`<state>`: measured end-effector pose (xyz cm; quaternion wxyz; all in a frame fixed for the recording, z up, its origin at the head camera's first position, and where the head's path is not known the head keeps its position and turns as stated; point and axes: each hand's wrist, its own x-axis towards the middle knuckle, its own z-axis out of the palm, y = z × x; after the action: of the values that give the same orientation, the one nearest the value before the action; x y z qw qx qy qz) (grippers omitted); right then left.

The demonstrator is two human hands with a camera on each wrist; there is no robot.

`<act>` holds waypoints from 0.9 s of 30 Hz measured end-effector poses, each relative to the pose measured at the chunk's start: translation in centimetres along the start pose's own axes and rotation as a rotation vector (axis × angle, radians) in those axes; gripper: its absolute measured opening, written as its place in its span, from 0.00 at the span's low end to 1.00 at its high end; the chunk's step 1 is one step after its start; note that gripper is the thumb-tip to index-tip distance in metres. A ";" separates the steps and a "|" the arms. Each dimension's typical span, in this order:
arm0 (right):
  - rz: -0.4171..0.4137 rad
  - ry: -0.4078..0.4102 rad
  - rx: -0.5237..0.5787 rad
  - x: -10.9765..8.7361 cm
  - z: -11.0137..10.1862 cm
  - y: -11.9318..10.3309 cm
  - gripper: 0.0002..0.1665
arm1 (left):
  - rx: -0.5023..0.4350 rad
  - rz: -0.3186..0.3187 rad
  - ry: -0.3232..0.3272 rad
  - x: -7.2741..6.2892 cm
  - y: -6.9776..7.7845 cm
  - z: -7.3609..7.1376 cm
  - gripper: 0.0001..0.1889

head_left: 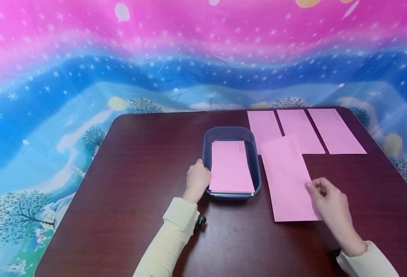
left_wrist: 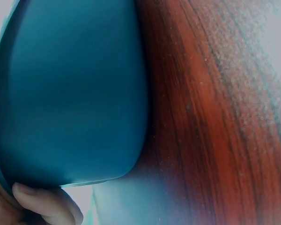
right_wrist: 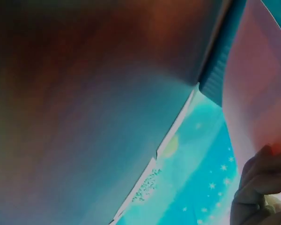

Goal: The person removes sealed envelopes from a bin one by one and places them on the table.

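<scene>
My right hand pinches a pink envelope by its right edge, above the table to the right of the bin. In the right wrist view the curled fingers hold that sheet's edge. My left hand grips the left rim of a dark blue plastic bin. The left wrist view shows the bin's outer wall with fingers hooked over its edge. Inside the bin lies a stack of envelopes with a pink one on top; the kinds beneath are mostly hidden.
Three pink envelopes lie in a row along the far right of the dark wooden table: a left one, a middle one and a right one. The held envelope partly covers the left one. A patterned cloth hangs behind.
</scene>
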<state>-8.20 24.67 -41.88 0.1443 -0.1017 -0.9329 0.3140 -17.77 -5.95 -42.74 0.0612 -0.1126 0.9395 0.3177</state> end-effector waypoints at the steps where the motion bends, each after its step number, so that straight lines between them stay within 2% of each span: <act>1: -0.009 -0.014 -0.009 -0.1 0.1 0.1 0.13 | 0.000 -0.003 -0.002 0.0 0.0 0.0 0.20; 8: -0.084 -0.104 -0.105 -0.7 0.7 0.4 0.13 | 0.011 -0.015 -0.012 0.1 0.1 0.1 0.21; 13: -0.077 -0.265 -0.220 -0.3 0.5 0.6 0.16 | 0.017 -0.008 0.003 0.2 0.1 0.1 0.19; 18: -0.067 -0.396 -0.264 0.7 0.5 1.0 0.17 | 0.038 0.011 0.033 0.2 0.0 0.1 0.17; 27: -0.048 -0.461 -0.296 1.8 0.8 1.7 0.19 | 0.047 0.006 0.018 0.2 0.0 0.2 0.18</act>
<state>-9.96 26.02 -43.16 -0.0810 -0.0255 -0.9790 0.1854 -17.95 -5.89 -42.89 0.0543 -0.1113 0.9475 0.2949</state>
